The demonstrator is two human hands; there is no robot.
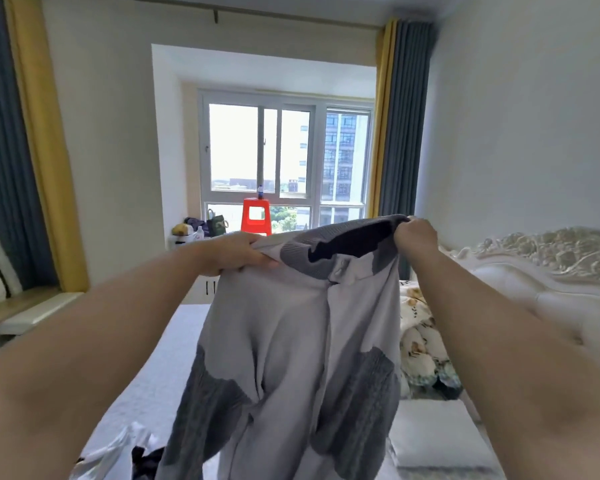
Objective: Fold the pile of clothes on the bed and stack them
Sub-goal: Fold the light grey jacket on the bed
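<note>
A pale grey knit garment (291,334) with darker grey ribbed patches hangs in the air over the bed (160,368). My left hand (236,254) grips its top edge on the left. My right hand (414,233) pinches the dark ribbed neckline on the right. The garment hangs down past the bottom of the frame. At the lower left, more loose clothes (132,455), white and dark, lie on the bed. A folded white piece (437,441) lies flat at the lower right.
A floral quilt (420,344) is bunched by the ornate white headboard (548,268) on the right. Under the window stand a red stool (256,216) and a low table with bags (201,230). A white shelf (25,313) runs along the left wall.
</note>
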